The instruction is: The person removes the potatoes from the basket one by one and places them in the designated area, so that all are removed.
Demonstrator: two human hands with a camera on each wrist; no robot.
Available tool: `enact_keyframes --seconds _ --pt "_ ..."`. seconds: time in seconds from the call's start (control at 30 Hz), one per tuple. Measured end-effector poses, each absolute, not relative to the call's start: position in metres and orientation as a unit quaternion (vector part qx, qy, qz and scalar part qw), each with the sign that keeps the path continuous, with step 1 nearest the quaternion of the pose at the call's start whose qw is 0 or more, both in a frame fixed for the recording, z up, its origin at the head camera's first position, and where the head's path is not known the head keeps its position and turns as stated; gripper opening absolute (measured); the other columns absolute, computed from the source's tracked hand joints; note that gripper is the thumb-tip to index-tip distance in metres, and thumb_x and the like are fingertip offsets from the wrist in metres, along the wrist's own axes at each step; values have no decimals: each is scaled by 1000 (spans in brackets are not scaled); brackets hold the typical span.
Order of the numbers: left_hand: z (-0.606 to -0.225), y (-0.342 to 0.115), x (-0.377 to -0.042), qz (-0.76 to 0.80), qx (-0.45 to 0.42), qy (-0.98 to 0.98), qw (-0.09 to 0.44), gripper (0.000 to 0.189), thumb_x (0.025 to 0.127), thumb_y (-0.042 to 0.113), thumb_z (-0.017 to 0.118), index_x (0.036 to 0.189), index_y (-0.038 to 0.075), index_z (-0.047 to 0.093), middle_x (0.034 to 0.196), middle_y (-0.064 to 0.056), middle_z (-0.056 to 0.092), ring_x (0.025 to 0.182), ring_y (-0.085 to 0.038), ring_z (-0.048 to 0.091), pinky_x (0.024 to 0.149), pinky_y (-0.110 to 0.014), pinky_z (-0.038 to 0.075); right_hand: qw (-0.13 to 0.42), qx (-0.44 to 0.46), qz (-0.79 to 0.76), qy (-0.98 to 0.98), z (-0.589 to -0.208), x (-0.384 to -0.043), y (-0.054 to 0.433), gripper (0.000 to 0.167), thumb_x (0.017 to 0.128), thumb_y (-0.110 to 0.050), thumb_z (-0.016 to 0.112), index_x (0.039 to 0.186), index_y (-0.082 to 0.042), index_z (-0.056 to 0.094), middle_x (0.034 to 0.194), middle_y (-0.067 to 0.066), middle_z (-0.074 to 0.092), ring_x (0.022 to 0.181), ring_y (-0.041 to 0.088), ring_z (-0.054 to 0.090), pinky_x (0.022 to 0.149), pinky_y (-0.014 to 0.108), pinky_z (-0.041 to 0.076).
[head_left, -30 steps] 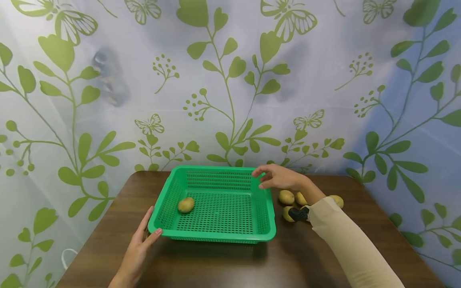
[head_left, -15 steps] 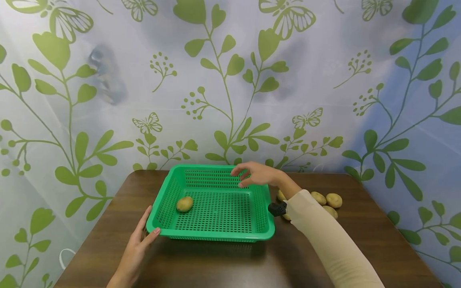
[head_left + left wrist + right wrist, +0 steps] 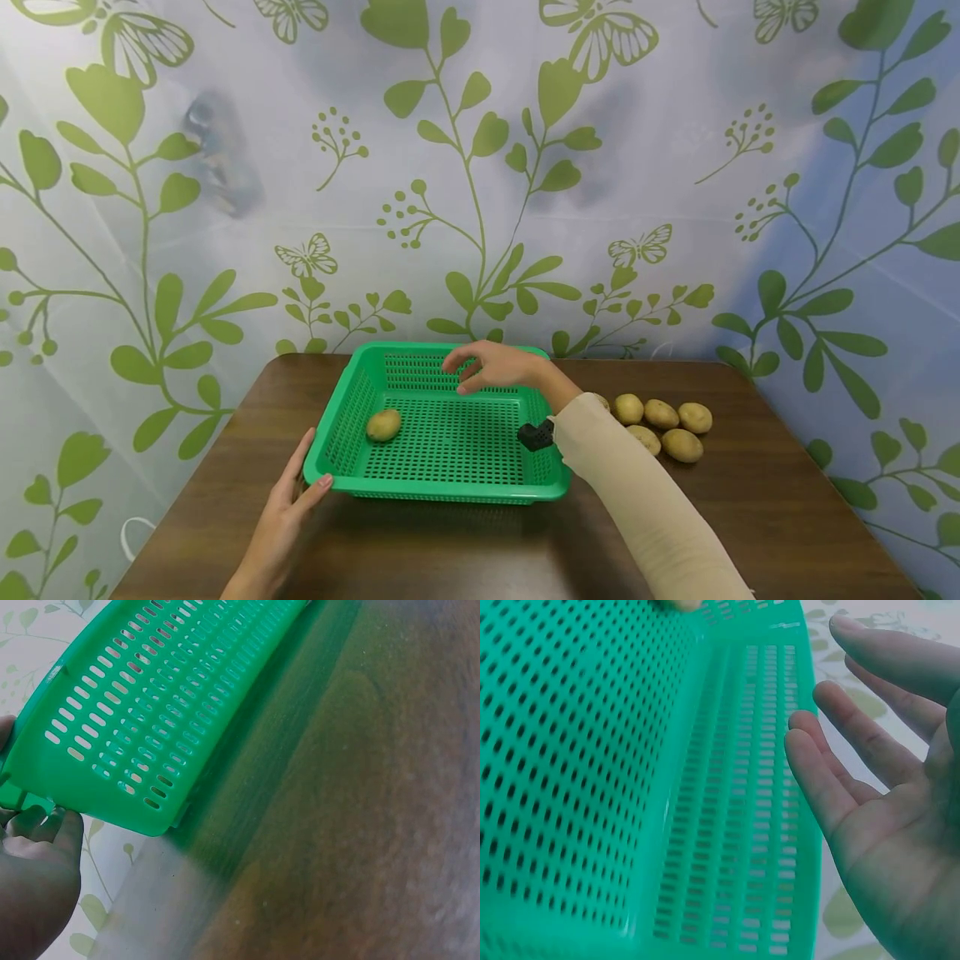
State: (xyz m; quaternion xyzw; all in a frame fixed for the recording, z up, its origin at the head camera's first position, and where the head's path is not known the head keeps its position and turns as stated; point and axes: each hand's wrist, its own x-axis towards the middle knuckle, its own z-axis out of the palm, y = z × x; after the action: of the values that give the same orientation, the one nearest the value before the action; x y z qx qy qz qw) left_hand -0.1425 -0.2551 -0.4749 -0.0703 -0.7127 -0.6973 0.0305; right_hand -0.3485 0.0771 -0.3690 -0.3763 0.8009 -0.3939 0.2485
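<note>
A green plastic basket (image 3: 450,486) with slotted walls sits on the table, and one potato (image 3: 384,425) lies inside toward its left. My left hand (image 3: 279,521) grips the basket's near left corner, thumb on the rim; the left wrist view shows its fingers (image 3: 69,832) around that corner. Over the far part of the basket hovers my right hand (image 3: 498,367), fingers loosely bent and nothing in them. The right wrist view has that hand (image 3: 885,780) beside the far wall, apart from it, with the potato cut off at the top edge.
Several potatoes (image 3: 682,446) lie together on the brown wooden table (image 3: 757,517), right of the basket, some partly behind the right sleeve (image 3: 637,492). A leaf-patterned curtain (image 3: 480,167) hangs behind the table. A small black device (image 3: 536,435) sits at the right wrist.
My right hand has moved left, from the basket's right rim to above its far middle, uncovering more potatoes on the right. My left hand keeps its grip; the potato inside stays in place.
</note>
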Motion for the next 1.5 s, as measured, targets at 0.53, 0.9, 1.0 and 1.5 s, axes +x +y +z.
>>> enact_keyframes --seconds 0.53,0.9,1.0,1.5 --pt "-474 -254 -142 -702 -84 -706 41 72 110 9 50 168 19 8 171 -17 5 140 5 29 100 -13 39 272 -409 -400 774 -391 -353 24 43 98 -11 74 139 -11 62 144 7 56 124 24 59 96 33 52" --pt "-475 -253 -142 -708 -96 -698 48 72 110 5 49 168 17 9 170 -19 4 140 6 31 101 -14 39 282 -414 -414 760 -403 -356 -1 44 98 -8 73 140 -8 61 143 8 56 128 31 57 97 30 51" --pt "-477 -253 -143 -708 -95 -698 47 72 110 6 49 168 18 9 170 -18 5 142 4 30 102 -14 38 285 -421 -418 753 -409 -358 -9 44 98 -8 73 140 -6 60 143 8 56 132 41 53 97 29 50" --pt "-474 -253 -142 -704 -91 -703 45 72 110 7 49 168 19 9 169 -20 8 139 3 36 100 -15 41 281 -436 -327 789 -443 -363 -35 56 98 -18 75 150 -10 55 152 2 50 134 24 51 103 31 46"
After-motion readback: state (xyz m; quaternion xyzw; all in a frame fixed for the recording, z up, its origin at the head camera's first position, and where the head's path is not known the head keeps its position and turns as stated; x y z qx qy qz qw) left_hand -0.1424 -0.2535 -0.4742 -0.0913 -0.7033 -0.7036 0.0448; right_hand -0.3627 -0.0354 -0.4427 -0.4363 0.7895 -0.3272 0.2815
